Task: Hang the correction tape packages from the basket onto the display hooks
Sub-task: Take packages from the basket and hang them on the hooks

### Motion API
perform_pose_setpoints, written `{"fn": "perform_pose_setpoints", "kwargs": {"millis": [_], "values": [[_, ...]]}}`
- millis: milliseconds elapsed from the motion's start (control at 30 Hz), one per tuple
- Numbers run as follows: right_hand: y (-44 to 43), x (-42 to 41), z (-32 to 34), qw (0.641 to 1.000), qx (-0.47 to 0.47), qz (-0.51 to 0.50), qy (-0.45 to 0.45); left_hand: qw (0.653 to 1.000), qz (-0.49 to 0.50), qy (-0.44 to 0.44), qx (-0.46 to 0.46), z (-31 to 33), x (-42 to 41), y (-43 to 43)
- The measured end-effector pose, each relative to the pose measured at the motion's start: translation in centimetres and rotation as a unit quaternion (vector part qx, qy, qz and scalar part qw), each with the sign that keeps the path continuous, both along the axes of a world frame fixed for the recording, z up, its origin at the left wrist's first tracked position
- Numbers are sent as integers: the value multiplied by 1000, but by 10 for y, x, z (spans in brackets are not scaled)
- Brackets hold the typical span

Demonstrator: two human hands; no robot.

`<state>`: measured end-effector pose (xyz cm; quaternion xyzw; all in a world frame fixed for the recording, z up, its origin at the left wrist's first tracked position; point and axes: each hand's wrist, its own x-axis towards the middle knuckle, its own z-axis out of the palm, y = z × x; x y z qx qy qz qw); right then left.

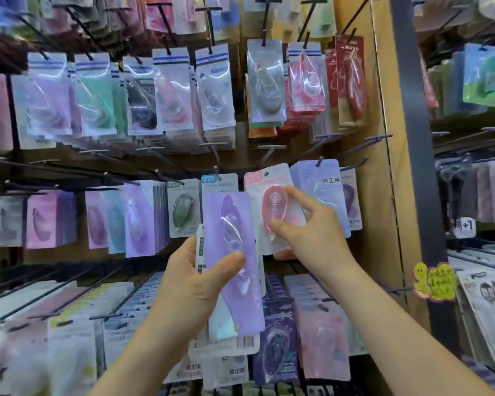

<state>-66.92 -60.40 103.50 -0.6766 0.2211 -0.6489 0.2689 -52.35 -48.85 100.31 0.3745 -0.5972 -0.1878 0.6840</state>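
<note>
**Pink package raised to the hook row; stack held in reserve**

Your right hand (312,235) pinches the pink package (272,207) across its clear blister; thumb low on the front, forefinger curled over the blister's upper right edge, remaining fingers behind the card; the package stands upright, tilted slightly, level with the middle row of display hooks (269,154); its hang hole (267,174) sits at the top of the card, and I cannot tell whether a hook tip has entered it

Your left hand (195,284) grips a stack (226,342) of further packages, thumb pressed across the purple package (232,252) at the front, fingers wrapped behind; the basket is not in view

Neighbours: a lilac package (320,190) hangs just beside the pink one on its right; a green package (183,207) hangs to the left of the stack

Handling assessment: these are light goods, thin card with a moulded plastic bubble; the card probably flexes and the glossy film is likely slippery, so the stack may fan or slide under a single thumb; the blister gives firm purchase, yet a hold that low leaves the top edge free to wobble; I judge that a grip nearer the hole, at the card's upper edges, steers it onto the hook more surely; avoid tearing the thin card around the hole
</note>
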Motion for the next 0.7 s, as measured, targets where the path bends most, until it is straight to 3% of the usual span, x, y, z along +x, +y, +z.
{"fn": "perform_pose_setpoints", "kwargs": {"millis": [133,233,433,600,700], "values": [[4,5,-1,998,-11,0,-69,1000,10,-26,-4,6,4,-5],[0,10,-1,998,-8,-24,-61,999,11,-28,-14,13,8,-7],[-16,15,4,999,8,-50,-9,999,5,-10,-39,28,13,-12],[-22,31,3,983,27,-154,91,999,-8,-7,-50,25,14,-12],[-6,21,2,979,53,-127,148,999,-8,-8,-49,21,12,-11]]}}
